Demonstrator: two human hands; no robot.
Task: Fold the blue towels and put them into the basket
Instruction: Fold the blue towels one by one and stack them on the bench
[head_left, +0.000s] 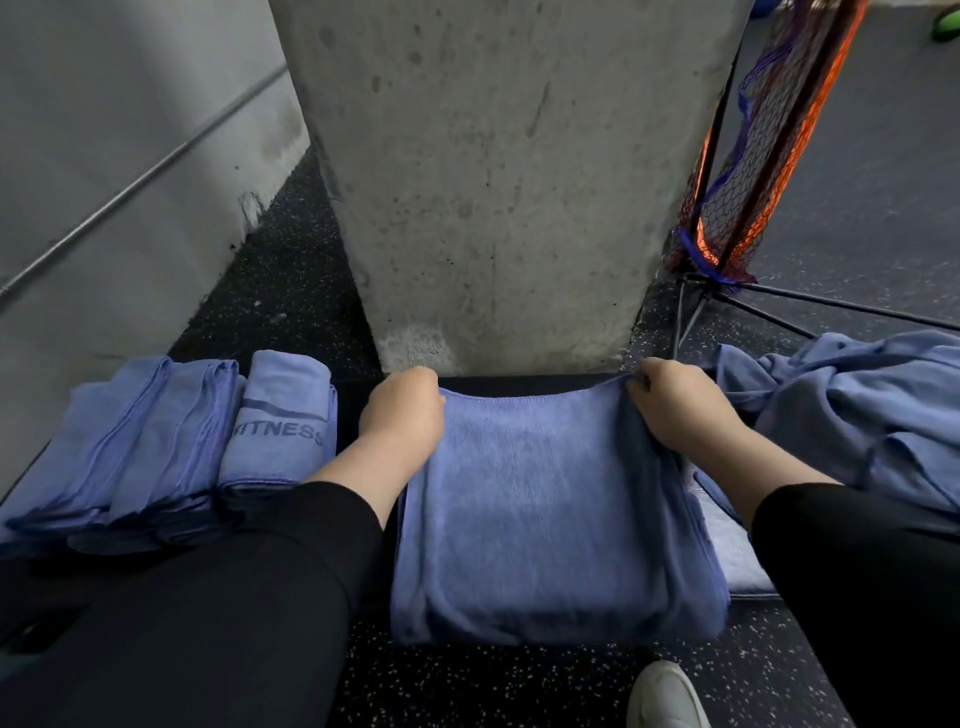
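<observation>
Folded stack (171, 441) at far left, parked clear of the work area, likely waiting for the basket; no basket identifiable. Left hand (402, 415) and right hand (675, 408) hold the far corners of the blue towel (550, 509) on the desk (535, 381), fingers curled and pinching the hem to keep edges aligned. Unfolded heap (857, 415) at right, within reach.

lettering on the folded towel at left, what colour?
Dark blue-grey letters on the lighter blue folded towel, clearest in the head view.
</observation>
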